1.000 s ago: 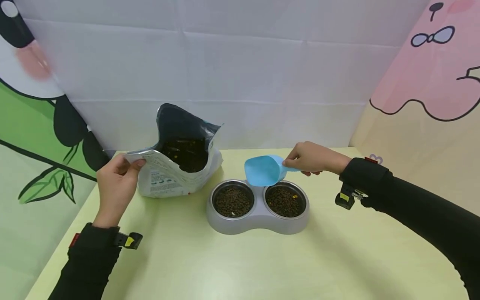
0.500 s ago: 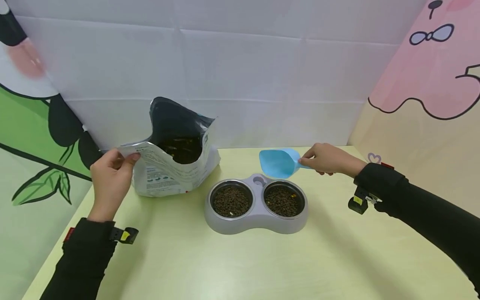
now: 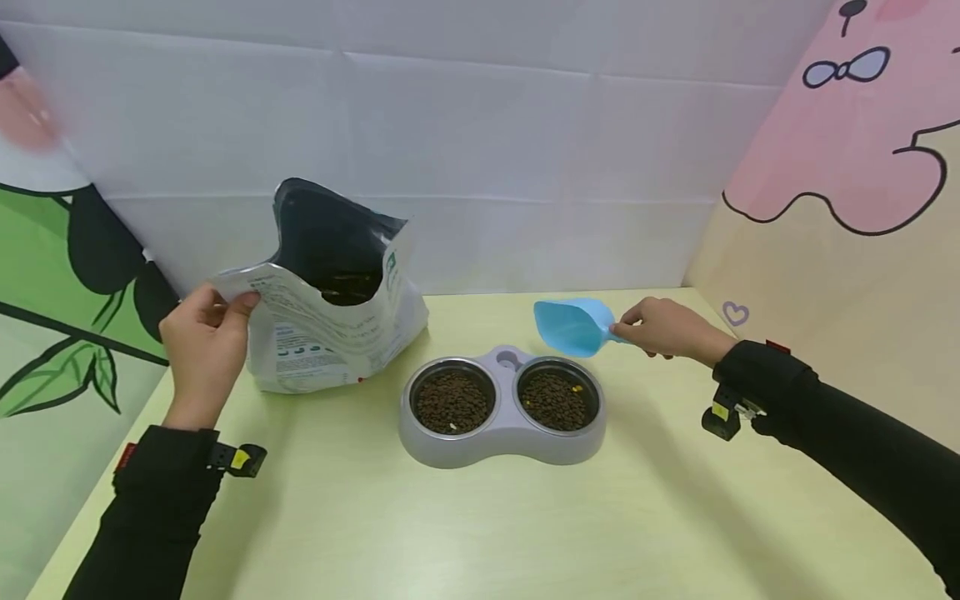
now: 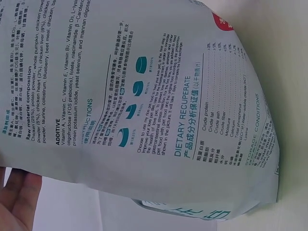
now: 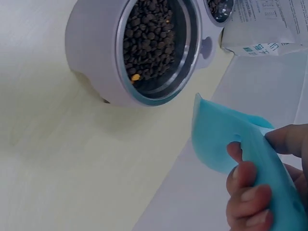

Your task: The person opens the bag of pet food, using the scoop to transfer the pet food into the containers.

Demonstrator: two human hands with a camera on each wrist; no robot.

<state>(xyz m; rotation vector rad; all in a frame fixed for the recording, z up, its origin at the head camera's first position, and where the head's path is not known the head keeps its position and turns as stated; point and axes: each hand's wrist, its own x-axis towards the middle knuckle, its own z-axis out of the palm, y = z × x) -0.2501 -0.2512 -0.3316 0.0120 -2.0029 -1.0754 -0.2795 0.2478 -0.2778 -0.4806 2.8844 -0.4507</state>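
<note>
My left hand (image 3: 207, 350) pinches the upper left edge of a white pet food bag (image 3: 322, 342), whose dark-lined mouth gapes upward. In the left wrist view, the bag's printed side (image 4: 159, 101) fills most of the picture, with a few fingers (image 4: 19, 199) at its edge. My right hand (image 3: 667, 329) grips the handle of a light blue scoop (image 3: 573, 327), held behind the right bowl; no kibble shows in it. A grey double feeder (image 3: 498, 442) stands at the middle. Brown kibble (image 3: 452, 402) lies in its left metal bowl, and kibble with yellow bits (image 3: 555, 400) in the right.
The pale yellow table (image 3: 487, 533) runs back to a white creased wall sheet (image 3: 480, 150). Side panels with a green cartoon print (image 3: 67, 250) at left and a pink one (image 3: 840, 150) at right enclose it.
My right hand has carried the scoop rightward and back from over the feeder, uncovering the notch between the bowls. The left hand keeps its pinch on the bag; the whole view has shifted slightly.
</note>
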